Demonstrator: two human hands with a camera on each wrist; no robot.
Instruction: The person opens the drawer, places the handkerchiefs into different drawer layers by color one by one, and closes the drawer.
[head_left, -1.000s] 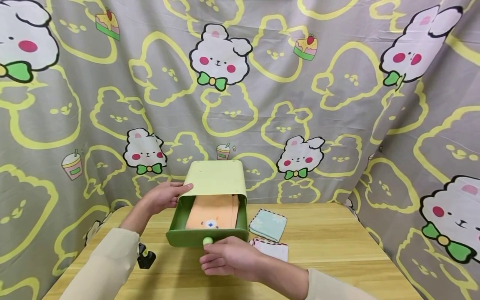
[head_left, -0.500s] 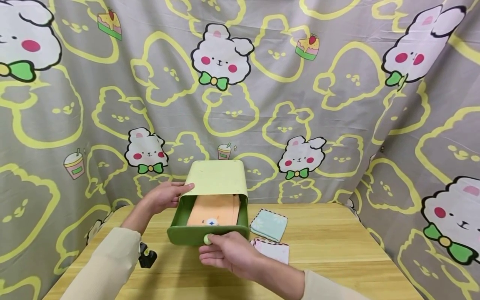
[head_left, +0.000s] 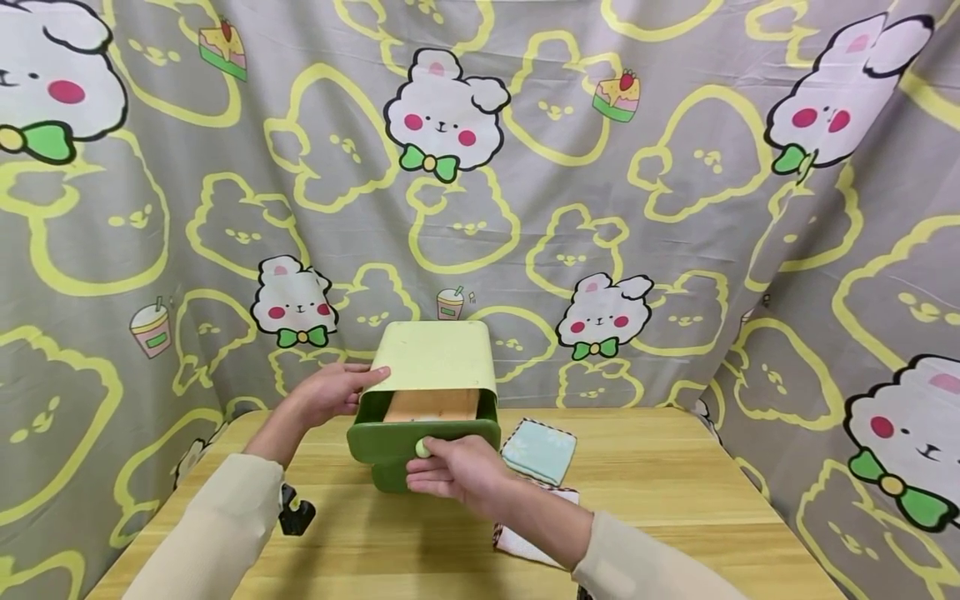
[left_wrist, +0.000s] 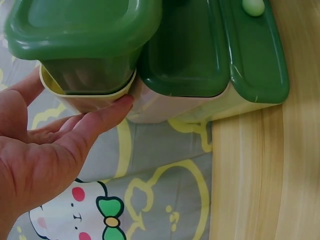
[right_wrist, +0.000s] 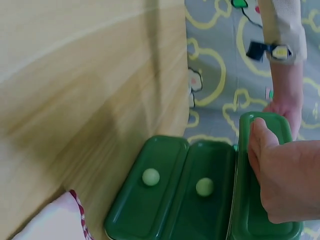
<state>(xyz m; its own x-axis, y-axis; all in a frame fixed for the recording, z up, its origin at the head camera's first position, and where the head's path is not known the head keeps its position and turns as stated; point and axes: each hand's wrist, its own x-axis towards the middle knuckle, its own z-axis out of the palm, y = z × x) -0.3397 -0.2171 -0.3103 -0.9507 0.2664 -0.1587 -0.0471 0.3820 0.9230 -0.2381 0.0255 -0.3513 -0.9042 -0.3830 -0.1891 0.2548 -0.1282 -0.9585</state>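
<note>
A small cabinet (head_left: 437, 354) has a pale yellow casing and three stacked green drawer fronts. Its top drawer (head_left: 378, 443) stands partly pulled out, with a folded orange cloth (head_left: 433, 405) inside. My right hand (head_left: 467, 468) pinches the round light-green knob (head_left: 422, 448) between thumb and index finger; the other fingers lie below it. At the casing's left side my left hand (head_left: 330, 393) rests fairly straight fingers against the top edge and side wall. In the left wrist view, the middle drawer (left_wrist: 185, 55) and the bottom drawer (left_wrist: 260, 65) are flush with the casing.
Right of the cabinet lie a folded mint cloth (head_left: 538, 452) and a white cloth (head_left: 525, 546) with a checked edge, partly covered by my right forearm. A black wrist mount (head_left: 297, 514) sits below my left sleeve. A printed curtain (head_left: 465, 225) hangs behind the wooden table (head_left: 660, 500).
The top drawer has slid back into the casing, its front rising in the head view. My right hand moved along with the knob; less orange cloth shows. The left hand stayed at the casing.
</note>
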